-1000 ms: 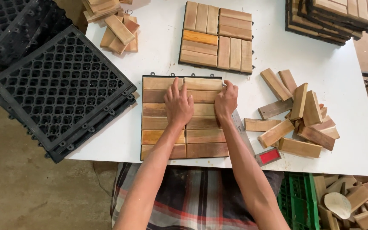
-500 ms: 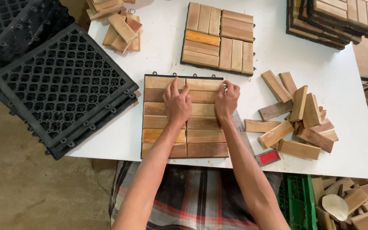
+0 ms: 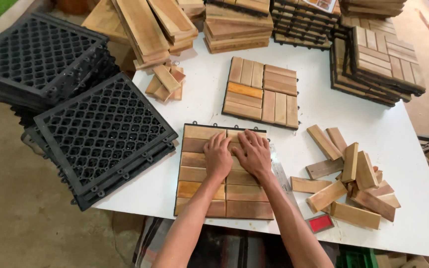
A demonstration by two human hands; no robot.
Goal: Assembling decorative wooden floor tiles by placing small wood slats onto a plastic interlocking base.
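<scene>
A square tile of wooden slats on a black plastic base point(image 3: 194, 191) lies at the near edge of the white table point(image 3: 403, 149). My left hand point(image 3: 218, 158) rests flat on its upper slats, fingers spread. My right hand point(image 3: 254, 153) lies beside it, palm down, fingers spread over the top right slats. Neither hand grips anything. A metal ruler point(image 3: 280, 173) runs along the tile's right side, partly under my right forearm.
A finished slat tile point(image 3: 261, 92) lies further back. Loose wooden slats point(image 3: 351, 181) are heaped at the right, with a small red block point(image 3: 321, 223) near the edge. Black grid bases point(image 3: 103, 136) are stacked at the left. Stacks of tiles point(image 3: 381, 64) and planks point(image 3: 150, 27) stand behind.
The view has shifted and now shows more of the table's far side. Both hands stay flat on the tile's upper slats and have drawn closer together.
</scene>
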